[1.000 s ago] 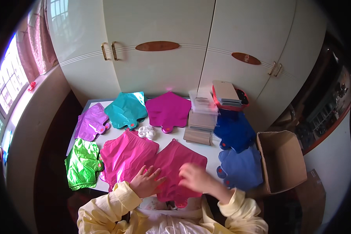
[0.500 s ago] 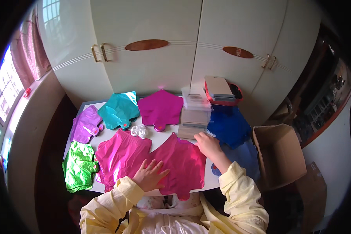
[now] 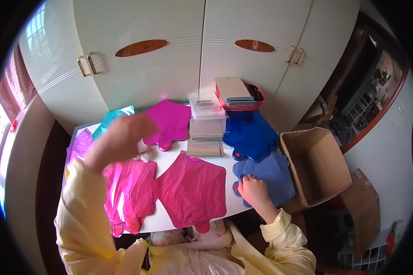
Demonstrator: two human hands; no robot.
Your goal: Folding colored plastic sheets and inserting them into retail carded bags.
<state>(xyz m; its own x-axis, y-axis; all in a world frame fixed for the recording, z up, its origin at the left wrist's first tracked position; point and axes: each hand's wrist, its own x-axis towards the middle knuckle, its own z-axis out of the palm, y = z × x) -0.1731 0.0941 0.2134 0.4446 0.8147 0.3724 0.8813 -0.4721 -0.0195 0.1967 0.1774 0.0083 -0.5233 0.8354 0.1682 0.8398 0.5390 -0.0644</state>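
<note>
My left hand (image 3: 128, 136), smeared by motion, is raised over the far left of the table, in front of the teal foil sheet (image 3: 114, 120) and beside a small white bundle (image 3: 145, 153) that it partly covers. My right hand (image 3: 254, 190) has its fingers curled down on a stack of light blue flat foil balloons (image 3: 273, 176); whatever it pinches is hidden. Between my arms a flat pink foil balloon (image 3: 192, 188) lies spread out, its rounded tab toward me. Left of it lies a shiny pink foil pile (image 3: 131, 188) with red-marked tabs.
A purple foil stack (image 3: 170, 120), dark blue foil stack (image 3: 251, 135) and lilac foil piece (image 3: 80, 144) lie farther back. Grey cards with a clear box (image 3: 207, 107) stand mid-back, near a red basket (image 3: 257, 94). An open cardboard box (image 3: 314, 165) stands right; cabinets (image 3: 142, 82) rise behind.
My left hand has lifted off the pink balloon, up and to the left. My right hand has moved from beside the card stack onto the light blue balloons. The whole view has turned rightward.
</note>
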